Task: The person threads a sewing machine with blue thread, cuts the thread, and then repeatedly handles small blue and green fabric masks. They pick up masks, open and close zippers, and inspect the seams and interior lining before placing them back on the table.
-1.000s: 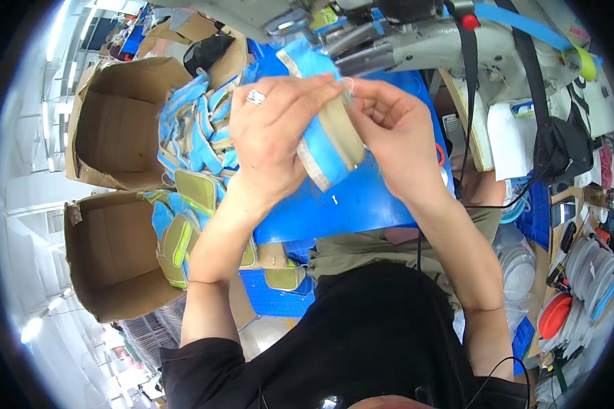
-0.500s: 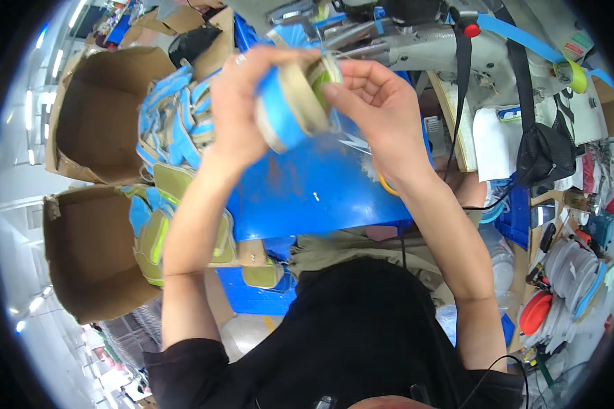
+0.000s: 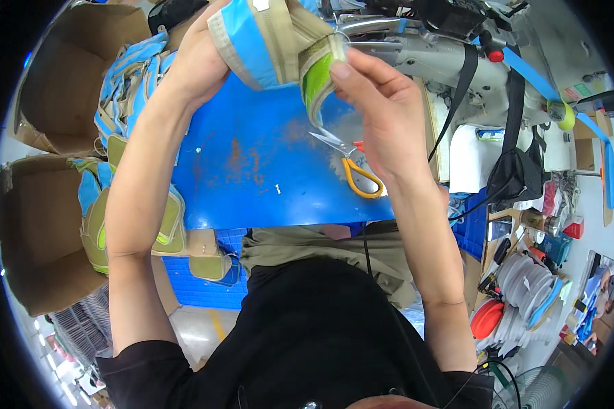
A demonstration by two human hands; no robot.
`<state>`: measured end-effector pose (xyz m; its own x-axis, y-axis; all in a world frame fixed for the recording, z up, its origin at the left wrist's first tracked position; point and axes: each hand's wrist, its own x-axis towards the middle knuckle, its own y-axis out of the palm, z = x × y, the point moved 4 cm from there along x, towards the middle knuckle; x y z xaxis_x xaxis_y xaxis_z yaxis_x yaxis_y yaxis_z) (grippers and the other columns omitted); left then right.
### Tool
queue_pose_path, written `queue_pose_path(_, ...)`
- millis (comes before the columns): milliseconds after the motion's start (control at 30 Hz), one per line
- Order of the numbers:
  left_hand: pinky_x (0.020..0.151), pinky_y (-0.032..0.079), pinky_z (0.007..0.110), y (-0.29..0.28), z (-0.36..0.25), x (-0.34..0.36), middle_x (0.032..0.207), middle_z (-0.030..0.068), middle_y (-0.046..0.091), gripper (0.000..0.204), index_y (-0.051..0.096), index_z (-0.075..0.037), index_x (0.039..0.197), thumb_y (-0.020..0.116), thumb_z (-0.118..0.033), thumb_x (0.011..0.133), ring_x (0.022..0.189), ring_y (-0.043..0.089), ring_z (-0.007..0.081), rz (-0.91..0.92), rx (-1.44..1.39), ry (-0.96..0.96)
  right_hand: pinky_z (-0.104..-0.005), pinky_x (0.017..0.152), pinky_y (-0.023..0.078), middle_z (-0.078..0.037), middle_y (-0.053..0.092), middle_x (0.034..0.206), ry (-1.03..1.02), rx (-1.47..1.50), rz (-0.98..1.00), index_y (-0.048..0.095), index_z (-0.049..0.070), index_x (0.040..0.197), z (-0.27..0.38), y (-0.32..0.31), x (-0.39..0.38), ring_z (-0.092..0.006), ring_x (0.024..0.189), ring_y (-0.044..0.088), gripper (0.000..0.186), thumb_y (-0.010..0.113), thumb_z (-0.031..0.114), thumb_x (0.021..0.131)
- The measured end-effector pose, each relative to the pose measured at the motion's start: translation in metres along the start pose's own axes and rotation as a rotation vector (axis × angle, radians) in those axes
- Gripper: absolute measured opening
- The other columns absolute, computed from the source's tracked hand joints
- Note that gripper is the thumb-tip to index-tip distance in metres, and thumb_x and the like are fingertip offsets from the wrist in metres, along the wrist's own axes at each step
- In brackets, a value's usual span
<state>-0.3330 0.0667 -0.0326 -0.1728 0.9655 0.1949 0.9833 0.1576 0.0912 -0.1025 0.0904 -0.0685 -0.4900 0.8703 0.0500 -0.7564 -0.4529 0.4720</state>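
Above the blue table, both my hands hold up a sewn fabric piece [image 3: 280, 51] with light blue, khaki and green parts. My left hand [image 3: 201, 58] is closed on its wide blue and khaki band at the left; some of its fingers are hidden behind the cloth. With thumb and fingers, my right hand [image 3: 389, 102] pinches the edge of a curved, green-faced flap at the other end. A pair of scissors [image 3: 363, 180] with orange-yellow handles lies on the table below my right hand, its blades partly spread.
The blue table [image 3: 239, 198] has worn brown patches. Left of it are similar blue and khaki pieces [image 3: 126, 95] and two cardboard boxes [image 3: 37, 225]. A sewing machine [image 3: 450, 68] stands at the far right, with a black pouch [image 3: 518, 174] hanging nearby and white spools [image 3: 522, 279] lower down.
The fabric piece has swung up and left with my left hand, and its green flap now hangs spread out. My view has shifted, and the scissors have come fully into sight.
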Motion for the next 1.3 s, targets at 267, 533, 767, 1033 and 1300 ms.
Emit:
queue_pose_path(267,0.09,0.054,0.027,0.022,-0.018,0.004,0.115,0.0063,0.069,0.035,0.059,0.001,0.126,0.069,-0.015,0.096,0.102,0.066,0.0115,0.3,0.084,-0.006,-0.0272,0.086,0.051,-0.007,0.075,0.105,-0.003,0.045,0.011,0.071,0.0,0.122,-0.003,0.002,0.0,-0.0111,0.093,0.068,0.029,0.072,0.011,0.095)
queue_pose_path(533,0.084,0.053,0.024,0.043,-0.033,-0.008,0.11,0.0037,0.068,0.034,0.059,0.001,0.121,0.07,-0.019,0.096,0.096,0.064,0.0083,0.38,0.067,0.051,-0.0275,0.086,0.052,-0.007,0.075,0.105,0.014,0.075,0.001,0.071,0.0,0.122,-0.003,0.004,-0.001,-0.0112,0.094,0.068,0.028,0.071,0.012,0.096)
queue_pose_path(767,0.08,0.052,0.029,0.059,-0.051,-0.015,0.105,0.0072,0.07,0.027,0.064,-0.003,0.112,0.07,-0.017,0.089,0.092,0.067,0.016,0.344,0.747,0.4,-0.0253,0.083,0.053,-0.008,0.075,0.102,-0.058,0.071,-0.009,0.07,-0.003,0.119,-0.005,0.004,0.0,-0.0107,0.092,0.068,0.027,0.071,0.007,0.095)
queue_pose_path(1033,0.068,0.041,0.032,0.09,-0.047,-0.041,0.091,0.0004,0.072,0.027,0.071,-0.01,0.098,0.074,-0.016,0.072,0.08,0.067,0.017,0.195,1.295,0.932,-0.0241,0.075,0.056,-0.008,0.074,0.096,-0.115,-0.032,-0.093,0.069,-0.005,0.116,-0.001,0.009,-0.004,-0.0101,0.086,0.069,0.024,0.07,-0.002,0.093)
queue_pose_path(1300,0.067,0.039,0.031,0.095,-0.054,-0.034,0.08,-0.0023,0.068,0.025,0.072,-0.011,0.095,0.071,-0.015,0.07,0.078,0.066,0.0137,0.178,1.351,0.968,-0.0239,0.074,0.056,-0.007,0.074,0.09,-0.157,0.023,-0.218,0.072,-0.004,0.108,-0.01,0.009,-0.002,-0.0095,0.082,0.069,0.019,0.073,-0.002,0.088)
